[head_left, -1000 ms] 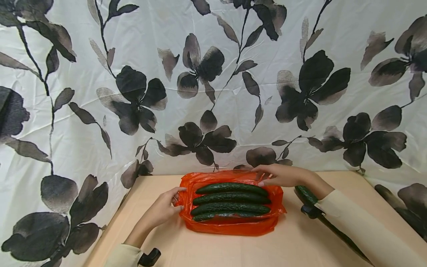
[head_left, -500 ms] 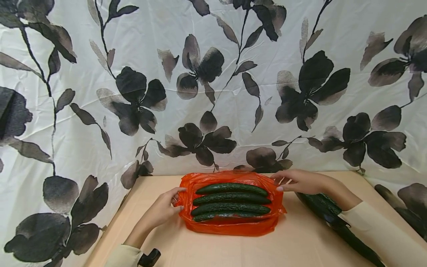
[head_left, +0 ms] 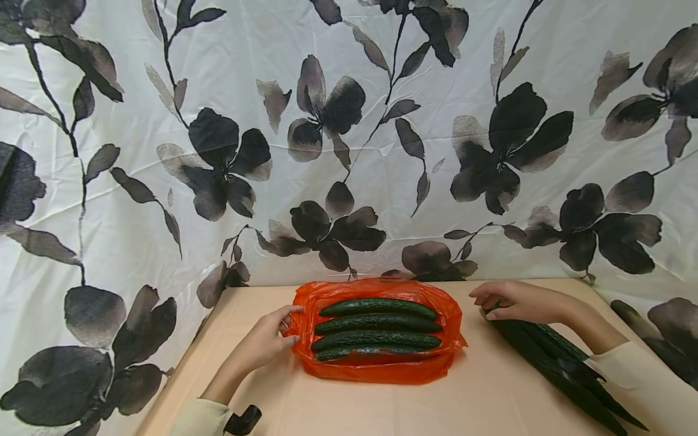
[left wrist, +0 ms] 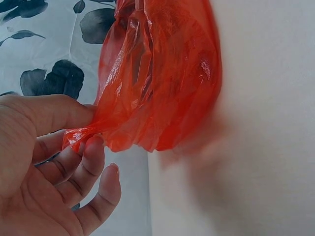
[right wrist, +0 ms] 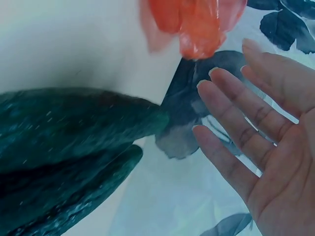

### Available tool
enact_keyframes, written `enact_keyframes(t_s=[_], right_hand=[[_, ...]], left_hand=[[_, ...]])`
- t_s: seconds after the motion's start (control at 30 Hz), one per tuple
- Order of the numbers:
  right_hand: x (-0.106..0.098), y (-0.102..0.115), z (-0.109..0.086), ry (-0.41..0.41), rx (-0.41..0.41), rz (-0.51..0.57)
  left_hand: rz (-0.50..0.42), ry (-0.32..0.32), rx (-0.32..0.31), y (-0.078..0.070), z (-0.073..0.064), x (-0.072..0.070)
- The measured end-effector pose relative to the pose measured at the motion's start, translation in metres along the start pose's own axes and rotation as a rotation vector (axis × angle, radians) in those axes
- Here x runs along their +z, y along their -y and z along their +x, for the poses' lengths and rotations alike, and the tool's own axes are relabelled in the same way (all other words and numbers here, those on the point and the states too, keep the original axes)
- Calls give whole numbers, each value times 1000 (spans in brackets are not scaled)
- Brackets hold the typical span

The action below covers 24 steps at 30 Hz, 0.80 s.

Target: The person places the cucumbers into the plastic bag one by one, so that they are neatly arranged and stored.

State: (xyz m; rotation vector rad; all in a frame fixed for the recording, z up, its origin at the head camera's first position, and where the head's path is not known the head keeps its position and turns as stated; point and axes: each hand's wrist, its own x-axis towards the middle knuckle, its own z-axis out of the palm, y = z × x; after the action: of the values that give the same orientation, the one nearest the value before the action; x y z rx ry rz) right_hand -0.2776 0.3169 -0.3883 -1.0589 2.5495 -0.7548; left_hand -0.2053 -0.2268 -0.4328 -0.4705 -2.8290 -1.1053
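A red plastic bag (head_left: 382,370) lies on the table with several dark green cucumbers (head_left: 376,323) side by side on it, at its opening. My left hand (head_left: 262,343) pinches the bag's left edge between thumb and fingers; the left wrist view shows the gathered red film (left wrist: 157,93) at the fingertips. To the right of the bag, my right hand (head_left: 526,303) is over the far end of another group of cucumbers (head_left: 545,363). In the right wrist view its fingers (right wrist: 236,110) are spread and hold nothing, apart from the cucumber tips (right wrist: 78,118).
The light wooden table (head_left: 349,406) ends at the back against a hanging white cloth (head_left: 382,181) with dark flowers. The right forearm and its black wrist camera (head_left: 580,370) cover part of the right-hand cucumbers.
My right hand has moved right, from above the bag's far right corner to the cucumbers on the right, uncovering the bag's right edge. The left hand stays at the bag's left edge.
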Motion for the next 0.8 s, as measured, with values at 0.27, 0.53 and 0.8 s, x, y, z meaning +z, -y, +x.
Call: enact_keyframes(t_s=[0.27,0.53,0.8], right_hand=[[-3,-13,-16,6,11,47],[-6,-28,-33,-14,46,29],[-9,-38,-49,-53,85,-2]], left_hand=[[-13,2,18,-1,0,-1],[-18,6,20,-1,-1,-2],[-18,19,11,0,-1,-3]])
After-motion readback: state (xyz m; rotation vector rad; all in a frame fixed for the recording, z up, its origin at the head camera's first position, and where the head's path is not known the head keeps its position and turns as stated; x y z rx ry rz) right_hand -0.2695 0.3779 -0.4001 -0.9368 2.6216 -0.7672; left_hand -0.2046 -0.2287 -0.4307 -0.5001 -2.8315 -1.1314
